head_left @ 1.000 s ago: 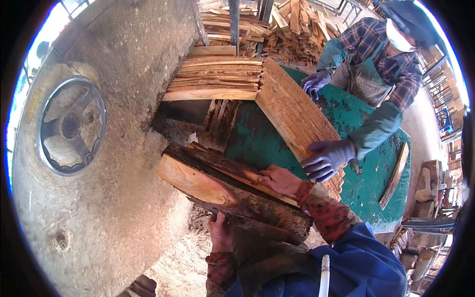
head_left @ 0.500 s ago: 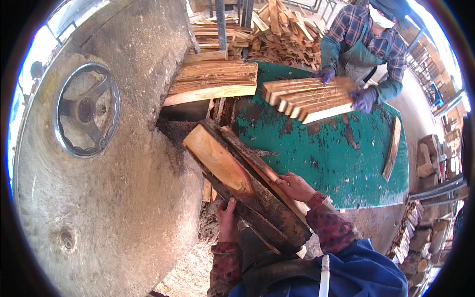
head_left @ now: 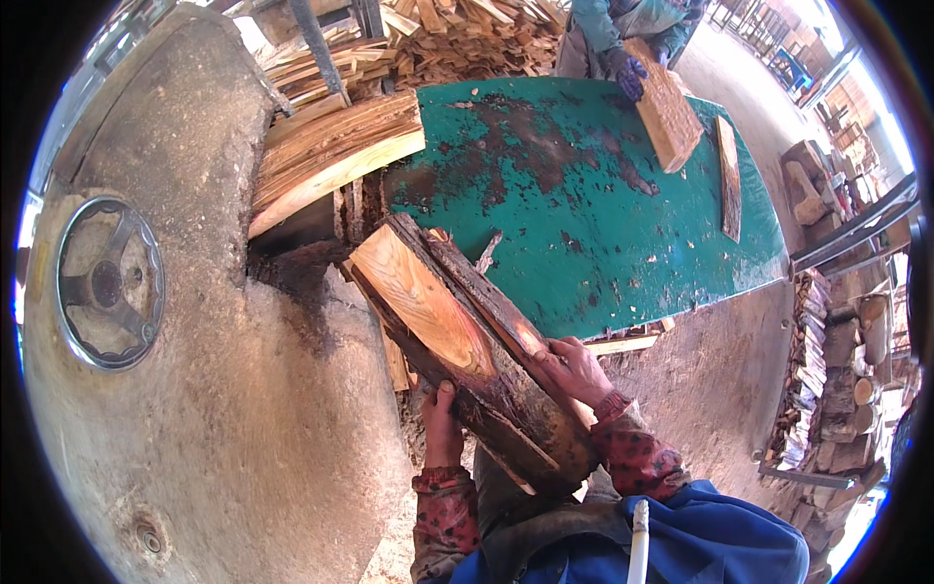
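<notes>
Bark-covered wood slabs (head_left: 423, 302) lie together across my two hands, slanting from my lap up toward the far left. One slab shows a pale orange cut face; dark bark covers the rest. My left hand (head_left: 444, 428) grips their lower left side, thumb on top and fingers hidden underneath. On the right edge, my right hand (head_left: 576, 372) is closed round the slabs, its thumb and fingers pressed on the narrow outer slab. The slabs' far ends are beside a stack of sawn boards (head_left: 341, 156) and the near corner of a green table (head_left: 574, 263).
Across the table a co-worker (head_left: 623, 34) in gloves holds a wooden block or boards (head_left: 666, 107). A narrow bark strip (head_left: 729, 180) lies on the table's right. To my left stands a large machine housing (head_left: 233, 409) with a handwheel (head_left: 107, 282). Scrap wood (head_left: 467, 44) is heaped behind.
My view has shifted, so the handwheel and board stack sit farther left. Both hands keep hold of the slabs. The co-worker's fanned boards have swung round and now point toward me.
</notes>
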`<state>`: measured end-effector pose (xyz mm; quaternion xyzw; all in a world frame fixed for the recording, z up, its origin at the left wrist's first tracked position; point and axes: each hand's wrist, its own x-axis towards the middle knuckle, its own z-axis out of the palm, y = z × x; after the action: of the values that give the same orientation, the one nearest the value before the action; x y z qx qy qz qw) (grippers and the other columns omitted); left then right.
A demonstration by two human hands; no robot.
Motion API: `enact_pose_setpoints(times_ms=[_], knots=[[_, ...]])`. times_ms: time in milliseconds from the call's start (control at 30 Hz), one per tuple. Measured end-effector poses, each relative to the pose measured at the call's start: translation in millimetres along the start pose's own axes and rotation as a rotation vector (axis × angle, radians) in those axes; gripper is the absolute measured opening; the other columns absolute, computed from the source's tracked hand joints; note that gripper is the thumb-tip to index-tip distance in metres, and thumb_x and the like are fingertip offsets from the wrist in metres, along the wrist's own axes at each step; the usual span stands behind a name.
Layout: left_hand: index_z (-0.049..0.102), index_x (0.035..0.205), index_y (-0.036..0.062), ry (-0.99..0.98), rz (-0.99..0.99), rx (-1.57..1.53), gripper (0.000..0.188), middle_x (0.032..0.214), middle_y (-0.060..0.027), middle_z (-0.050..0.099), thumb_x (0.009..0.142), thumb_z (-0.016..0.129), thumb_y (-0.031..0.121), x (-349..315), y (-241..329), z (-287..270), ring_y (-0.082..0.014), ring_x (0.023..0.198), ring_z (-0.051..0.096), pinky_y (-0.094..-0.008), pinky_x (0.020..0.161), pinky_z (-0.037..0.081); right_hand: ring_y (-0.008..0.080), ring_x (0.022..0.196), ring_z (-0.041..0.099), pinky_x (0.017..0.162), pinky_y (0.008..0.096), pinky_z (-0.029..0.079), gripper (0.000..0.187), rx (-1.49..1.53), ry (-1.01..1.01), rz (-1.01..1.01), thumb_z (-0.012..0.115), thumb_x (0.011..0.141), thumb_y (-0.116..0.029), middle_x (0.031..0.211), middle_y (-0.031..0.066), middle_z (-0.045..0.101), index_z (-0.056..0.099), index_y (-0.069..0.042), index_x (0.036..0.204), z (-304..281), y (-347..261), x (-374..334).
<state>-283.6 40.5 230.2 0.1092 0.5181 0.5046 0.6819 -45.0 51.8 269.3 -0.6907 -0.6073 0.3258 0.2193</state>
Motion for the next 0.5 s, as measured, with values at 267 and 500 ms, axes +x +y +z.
enact_pose_setpoints(times_ms=[267, 500], knots=[[0.053, 0.100, 0.0112, -0.010, -0.117, -0.134, 0.040, 0.083, -0.0029, 0.053, 0.091, 0.055, 0.050, 0, -12, -5, -0.0176, 0.072, 0.052, -0.0326, 0.062, 0.043, 0.0301, 0.100, 0.064, 0.086, 0.0389, 0.051, 0.080, 0.239, -0.150, 0.290, 0.069, 0.076, -0.058, 0.106, 0.0221, 0.066, 0.058, 0.011, 0.117, 11, 28, -3], [0.033, 0.145, 0.0089, -0.179, -0.219, -0.127, 0.077, 0.145, -0.0096, 0.040, 0.089, 0.053, 0.057, -3, -5, 7, -0.0307, 0.129, 0.040, -0.0454, 0.109, 0.032, 0.0274, 0.112, 0.055, 0.094, 0.0378, 0.043, 0.093, 0.533, -0.273, 0.256, 0.066, 0.073, -0.068, 0.119, 0.0209, 0.059, 0.050, 0.005, 0.128, 15, 45, -5]])
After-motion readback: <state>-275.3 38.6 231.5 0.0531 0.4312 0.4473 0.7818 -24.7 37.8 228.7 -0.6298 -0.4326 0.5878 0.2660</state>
